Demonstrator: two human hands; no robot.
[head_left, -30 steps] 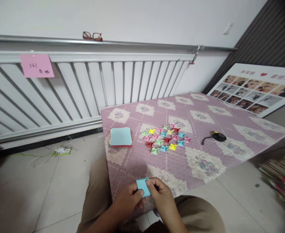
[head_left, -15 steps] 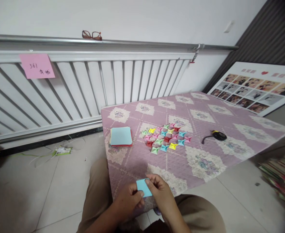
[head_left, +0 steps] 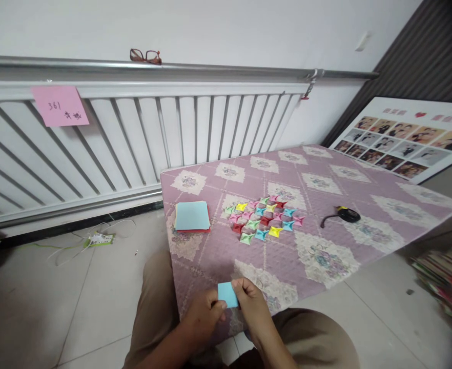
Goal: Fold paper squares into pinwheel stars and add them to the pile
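Note:
A small light-blue square of folded paper (head_left: 227, 294) is held above the near edge of the table. My left hand (head_left: 206, 313) pinches its lower left side, thumb on top. At its upper right side, my right hand (head_left: 252, 301) grips it between thumb and fingers. Farther out on the table lie several small folded paper shapes (head_left: 265, 221) in green, yellow, pink, red and blue, set in rows. To their left rests a stack of square paper sheets (head_left: 191, 216), light blue on top with red edges showing beneath.
A purple flowered cloth covers the table (head_left: 218, 251). A black object with a cord (head_left: 348, 214) lies on its right part. Behind stand a white radiator (head_left: 187, 128) and a photo board (head_left: 403, 138). A power strip (head_left: 100, 239) is on the floor at left.
My right fingers have drawn in along the blue paper's upper right corner, showing more of its top edge. The paper has turned slightly; both hands still hold it.

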